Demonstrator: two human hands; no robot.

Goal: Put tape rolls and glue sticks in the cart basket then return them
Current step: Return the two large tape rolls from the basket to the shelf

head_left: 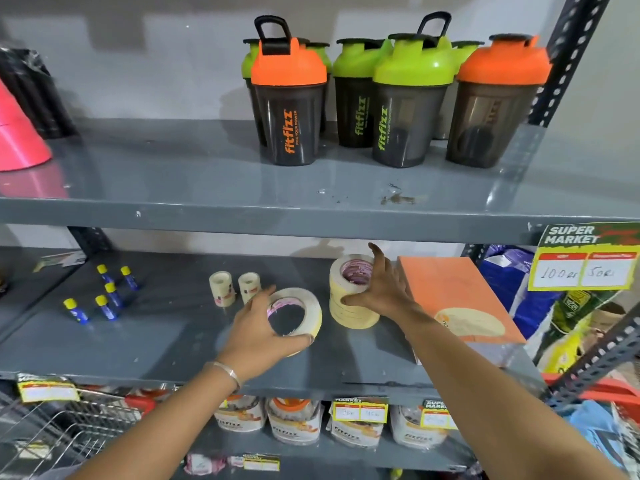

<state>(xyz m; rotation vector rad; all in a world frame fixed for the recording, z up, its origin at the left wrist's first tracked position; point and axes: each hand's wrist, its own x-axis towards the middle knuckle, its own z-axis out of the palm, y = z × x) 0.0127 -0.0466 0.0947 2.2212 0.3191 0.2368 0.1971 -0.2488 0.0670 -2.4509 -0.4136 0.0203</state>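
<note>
The left hand (258, 329) grips a single masking tape roll (298, 315), tilted, thumb and fingers curled round its rim, on or just above the grey metal middle shelf (166, 327). The right hand (375, 289) spreads around a stack of tape rolls (349, 306) standing on the same shelf, thumb at its side, fingers over its top. An orange box (457, 299) lies just right of the stack. Two small tape rolls (235, 288) stand behind the left hand. Five glue sticks (104, 296) with yellow caps lie further left. The upper shelf (207, 188), scuffed and glossy, carries shaker bottles (398, 98) against a pale wall. A wire cart basket (52, 434) shows at lower left.
</note>
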